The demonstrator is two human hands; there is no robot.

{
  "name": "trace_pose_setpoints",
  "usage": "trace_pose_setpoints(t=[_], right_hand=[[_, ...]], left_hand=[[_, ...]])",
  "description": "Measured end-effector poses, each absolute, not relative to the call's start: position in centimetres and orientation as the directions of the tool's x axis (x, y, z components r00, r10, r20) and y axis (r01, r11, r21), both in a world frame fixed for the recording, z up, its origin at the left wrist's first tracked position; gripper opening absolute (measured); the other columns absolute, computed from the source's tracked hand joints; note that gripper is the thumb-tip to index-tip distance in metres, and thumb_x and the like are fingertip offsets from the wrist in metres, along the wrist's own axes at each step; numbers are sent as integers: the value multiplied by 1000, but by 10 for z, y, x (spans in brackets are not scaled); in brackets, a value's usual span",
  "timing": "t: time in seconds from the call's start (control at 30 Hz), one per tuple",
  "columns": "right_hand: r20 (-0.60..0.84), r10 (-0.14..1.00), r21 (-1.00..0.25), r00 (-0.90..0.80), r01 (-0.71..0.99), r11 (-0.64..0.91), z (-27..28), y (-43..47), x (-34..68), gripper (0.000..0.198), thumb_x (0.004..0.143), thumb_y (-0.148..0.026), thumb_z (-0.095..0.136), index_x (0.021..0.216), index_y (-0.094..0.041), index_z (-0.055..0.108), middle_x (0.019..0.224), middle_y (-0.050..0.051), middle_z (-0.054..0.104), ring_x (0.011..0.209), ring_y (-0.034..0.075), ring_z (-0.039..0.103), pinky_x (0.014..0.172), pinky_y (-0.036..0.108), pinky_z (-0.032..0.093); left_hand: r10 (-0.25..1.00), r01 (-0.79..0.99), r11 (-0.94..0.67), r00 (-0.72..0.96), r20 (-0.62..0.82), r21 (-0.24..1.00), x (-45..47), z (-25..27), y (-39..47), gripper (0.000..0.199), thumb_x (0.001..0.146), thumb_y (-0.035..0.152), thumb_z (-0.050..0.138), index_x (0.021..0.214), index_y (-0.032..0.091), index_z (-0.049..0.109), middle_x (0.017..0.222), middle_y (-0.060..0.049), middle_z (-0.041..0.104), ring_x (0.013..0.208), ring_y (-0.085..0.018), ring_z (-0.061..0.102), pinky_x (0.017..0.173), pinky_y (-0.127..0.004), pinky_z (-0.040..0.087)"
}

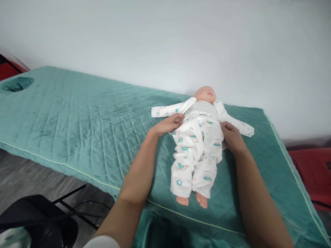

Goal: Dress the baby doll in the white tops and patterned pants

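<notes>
A baby doll [205,93] lies on its back with its head toward the wall and bare feet toward me. White printed baby pants [192,137] cover its legs and lower torso, with the grey chest showing above. Its white top [170,109] lies open, both sleeves spread out to the sides. My left hand [170,124] is closed at the left side of the pants' waist, fingers bent against the cloth. At the opposite side my right hand [232,136] pinches the pants' edge. Part of the top's hem shows under each hand.
Green quilted cover [77,110] spreads over the long bed, with a face hole [18,83] at the far left. A pale wall [165,44] stands behind. At the lower left is a black chair [38,220]; a red object [311,168] stands at the right.
</notes>
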State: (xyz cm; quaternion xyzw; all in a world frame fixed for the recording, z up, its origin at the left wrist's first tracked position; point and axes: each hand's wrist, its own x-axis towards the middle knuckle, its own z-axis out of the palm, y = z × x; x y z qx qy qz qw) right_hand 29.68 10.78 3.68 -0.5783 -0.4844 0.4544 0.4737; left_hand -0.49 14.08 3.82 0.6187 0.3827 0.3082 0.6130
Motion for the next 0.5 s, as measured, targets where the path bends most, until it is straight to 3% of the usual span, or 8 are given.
trace_pose_setpoints(t=[0.17, 0.33, 0.43, 0.5], right_hand=[[-95, 994, -962, 59, 252, -107, 40, 107, 311, 32, 65, -43, 80, 72, -23, 56, 56, -5, 53, 46, 10, 41, 41, 23, 28], [-72, 968, -942, 242, 302, -145, 31, 112, 307, 26, 67, -37, 73, 75, -27, 51, 52, -6, 55, 40, 13, 44, 39, 27, 30], [43, 959, -897, 280, 434, -87, 23, 115, 304, 20, 72, -39, 68, 78, -27, 53, 54, -4, 59, 42, 15, 46, 42, 29, 33], [150, 946, -827, 288, 560, -39, 20, 116, 303, 16, 74, -37, 66, 80, -26, 56, 62, 0, 65, 53, 18, 55, 52, 31, 40]], left_hand=[[940, 12, 81, 332, -81, 997, -2, 31, 147, 31, 69, 26, 74, 95, 19, 58, 77, 4, 53, 62, -8, 46, 56, -20, 32], [983, -56, 93, 166, -82, 994, 9, 21, 155, 24, 71, 29, 72, 84, 18, 56, 74, 3, 56, 62, -10, 51, 59, -23, 39], [981, 42, 77, 173, -83, 996, 13, 17, 158, 17, 75, 28, 67, 82, 19, 55, 68, 5, 53, 58, -10, 49, 57, -23, 40], [975, 114, 84, 198, -105, 990, 14, 15, 160, 13, 77, 27, 64, 81, 19, 55, 66, 5, 52, 57, -10, 49, 57, -23, 41]])
